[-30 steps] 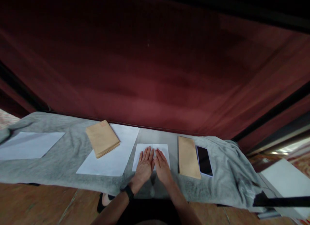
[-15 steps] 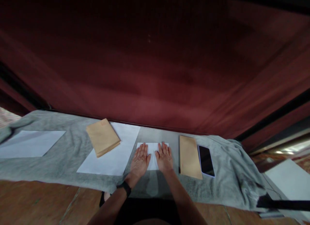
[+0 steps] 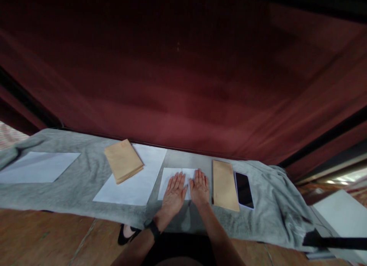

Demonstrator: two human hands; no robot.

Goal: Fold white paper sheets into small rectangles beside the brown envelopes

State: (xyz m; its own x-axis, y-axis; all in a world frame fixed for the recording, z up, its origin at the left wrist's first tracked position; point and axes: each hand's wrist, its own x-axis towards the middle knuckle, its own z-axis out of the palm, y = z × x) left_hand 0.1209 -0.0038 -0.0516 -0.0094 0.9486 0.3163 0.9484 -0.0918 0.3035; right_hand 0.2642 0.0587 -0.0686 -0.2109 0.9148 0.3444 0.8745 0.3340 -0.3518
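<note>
A small white sheet of paper (image 3: pixel 165 182) lies on the grey cloth in front of me, its right part hidden under my hands. My left hand (image 3: pixel 174 192) rests flat on the middle of it, fingers stretched forward. Close beside it, my right hand (image 3: pixel 200 188) lies flat on the sheet's right part, fingers extended and thumb toward the left hand. Neither hand grips anything. Just right of my right hand is a brown envelope (image 3: pixel 225 185).
Grey cloth (image 3: pixel 83 182) covers the table. To the left, a stack of brown envelopes (image 3: pixel 124 161) sits partly on white paper (image 3: pixel 126 192); farther left is another white sheet (image 3: pixel 40 166). A phone (image 3: pixel 244 189) lies right of the single envelope. A dark red panel (image 3: pixel 177 105) stands behind.
Both hands have slid to the right across the small sheet, the left one more, so they are closer together. More of the sheet's left part now shows.
</note>
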